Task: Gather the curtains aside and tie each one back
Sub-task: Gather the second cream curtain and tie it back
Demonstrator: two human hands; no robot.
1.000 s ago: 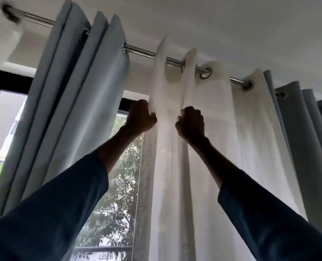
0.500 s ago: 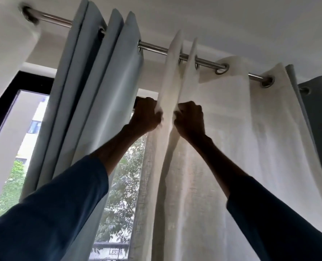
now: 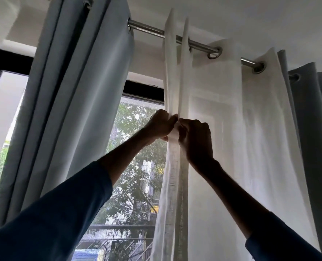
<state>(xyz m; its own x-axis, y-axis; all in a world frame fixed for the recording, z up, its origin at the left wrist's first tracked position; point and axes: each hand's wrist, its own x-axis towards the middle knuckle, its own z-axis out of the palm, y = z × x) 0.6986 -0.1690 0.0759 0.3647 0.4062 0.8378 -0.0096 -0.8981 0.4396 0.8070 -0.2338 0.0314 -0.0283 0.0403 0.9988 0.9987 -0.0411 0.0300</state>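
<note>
A white sheer curtain [image 3: 231, 129] hangs by metal eyelets from a steel rod [image 3: 148, 31] overhead. Its two left folds are pressed close together. My left hand [image 3: 161, 125] grips the curtain's left edge fold, and my right hand [image 3: 196, 138] grips the fold beside it; the two hands touch at the fabric. A grey-blue curtain [image 3: 77, 110] hangs bunched in pleats on the left of the rod. Another grey curtain [image 3: 314, 129] hangs bunched at the far right, behind the sheer one.
Between the grey-blue curtain and the sheer one the window [image 3: 133, 166] shows trees and a railing outside. Its black frame [image 3: 143, 91] runs across above. The white ceiling is close over the rod.
My hands have come together, squeezing the sheer curtain's two left folds against each other. The view has shifted so the curtains sit further right and the rod higher.
</note>
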